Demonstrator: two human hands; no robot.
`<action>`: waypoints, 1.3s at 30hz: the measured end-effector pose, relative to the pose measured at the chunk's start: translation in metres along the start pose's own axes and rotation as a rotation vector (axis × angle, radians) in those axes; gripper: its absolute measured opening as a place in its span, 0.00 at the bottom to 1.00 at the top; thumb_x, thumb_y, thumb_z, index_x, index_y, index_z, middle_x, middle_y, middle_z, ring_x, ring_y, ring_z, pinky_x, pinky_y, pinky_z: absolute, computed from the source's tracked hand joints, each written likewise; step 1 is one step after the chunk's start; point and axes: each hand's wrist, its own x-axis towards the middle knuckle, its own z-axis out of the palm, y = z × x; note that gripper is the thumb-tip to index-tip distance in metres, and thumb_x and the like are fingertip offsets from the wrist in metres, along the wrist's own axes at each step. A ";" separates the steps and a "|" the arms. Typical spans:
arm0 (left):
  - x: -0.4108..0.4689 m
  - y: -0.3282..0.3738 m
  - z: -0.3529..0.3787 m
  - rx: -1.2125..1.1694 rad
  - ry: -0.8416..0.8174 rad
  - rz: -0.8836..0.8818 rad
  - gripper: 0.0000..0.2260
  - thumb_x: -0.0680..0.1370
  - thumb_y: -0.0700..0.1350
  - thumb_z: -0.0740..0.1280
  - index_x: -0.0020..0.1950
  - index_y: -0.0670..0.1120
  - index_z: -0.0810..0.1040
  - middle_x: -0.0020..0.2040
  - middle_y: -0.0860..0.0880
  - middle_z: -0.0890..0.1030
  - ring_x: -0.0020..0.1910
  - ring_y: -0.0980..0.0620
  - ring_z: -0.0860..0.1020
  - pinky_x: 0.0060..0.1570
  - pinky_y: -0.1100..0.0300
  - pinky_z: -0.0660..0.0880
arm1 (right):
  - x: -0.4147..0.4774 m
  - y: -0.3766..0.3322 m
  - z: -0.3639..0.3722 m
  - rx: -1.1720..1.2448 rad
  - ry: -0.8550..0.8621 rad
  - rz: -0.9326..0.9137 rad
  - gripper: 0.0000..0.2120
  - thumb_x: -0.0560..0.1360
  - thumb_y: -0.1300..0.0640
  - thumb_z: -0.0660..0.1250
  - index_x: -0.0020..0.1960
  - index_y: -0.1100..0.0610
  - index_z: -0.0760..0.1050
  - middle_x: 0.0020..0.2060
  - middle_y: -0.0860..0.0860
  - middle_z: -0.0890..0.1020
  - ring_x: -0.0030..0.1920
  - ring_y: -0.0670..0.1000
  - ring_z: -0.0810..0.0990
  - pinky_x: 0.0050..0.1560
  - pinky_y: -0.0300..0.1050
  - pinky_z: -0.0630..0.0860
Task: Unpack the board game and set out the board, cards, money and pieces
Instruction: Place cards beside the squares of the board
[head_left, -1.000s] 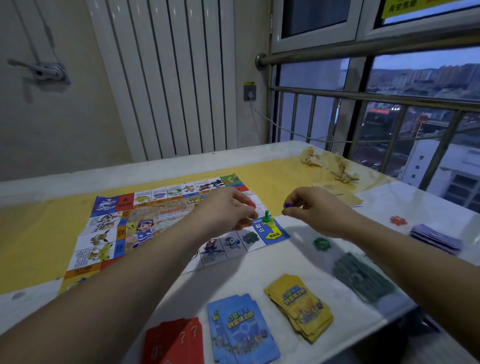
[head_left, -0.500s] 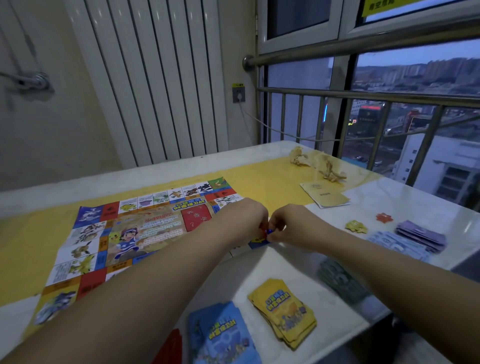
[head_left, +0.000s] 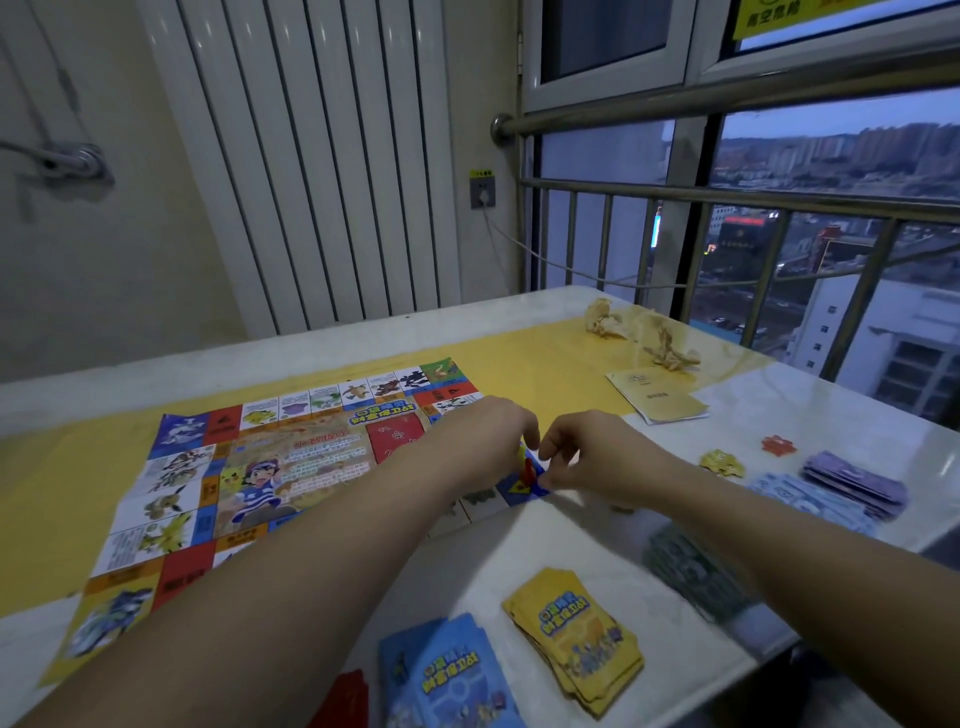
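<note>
In the head view, the board (head_left: 270, 467) is seen spread flat over the yellow-covered left part of the tabletop (head_left: 519, 561), so that its squares can be read. Both hands are brought together over the board's corner nearest the tabletop's middle, a blue square, probably the start. The left hand (head_left: 488, 441) is held with fingers curled down beside an upright red piece (head_left: 528, 474). Whether that piece is gripped or merely touched cannot be told. The right hand (head_left: 587, 457) is curled, and a small blue piece (head_left: 543, 486) appears to be pinched at its fingertips, low over the same square, presumably for standing it beside the red one. Along the near edge the yellow deck (head_left: 576, 636), the blue deck (head_left: 447, 675) and the red cards (head_left: 345, 696) are laid out apart, sorted by colour. Toward the right edge the money is kept in separate stacks, a purple stack (head_left: 857, 480) among them. A folded booklet (head_left: 657, 402) is left near the far edge, out of the way.
</note>
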 end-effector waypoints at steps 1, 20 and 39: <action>-0.004 -0.004 -0.005 -0.047 0.028 0.001 0.13 0.78 0.41 0.65 0.61 0.49 0.76 0.53 0.50 0.77 0.49 0.52 0.74 0.44 0.58 0.71 | 0.000 -0.001 -0.004 0.055 0.001 0.020 0.07 0.73 0.58 0.70 0.50 0.55 0.77 0.43 0.50 0.81 0.40 0.47 0.76 0.35 0.33 0.68; -0.064 -0.004 -0.022 -0.357 0.477 0.017 0.09 0.73 0.53 0.71 0.51 0.54 0.81 0.51 0.55 0.69 0.55 0.56 0.68 0.51 0.59 0.70 | -0.008 -0.046 -0.024 1.384 -0.386 0.126 0.27 0.76 0.74 0.49 0.73 0.59 0.60 0.61 0.66 0.76 0.59 0.58 0.79 0.50 0.47 0.78; -0.015 -0.001 0.002 0.038 -0.036 -0.201 0.14 0.74 0.34 0.63 0.29 0.43 0.65 0.28 0.47 0.65 0.26 0.51 0.65 0.25 0.62 0.62 | 0.008 0.006 -0.023 -0.360 -0.050 0.030 0.12 0.78 0.56 0.63 0.60 0.54 0.79 0.57 0.50 0.81 0.54 0.49 0.78 0.53 0.39 0.73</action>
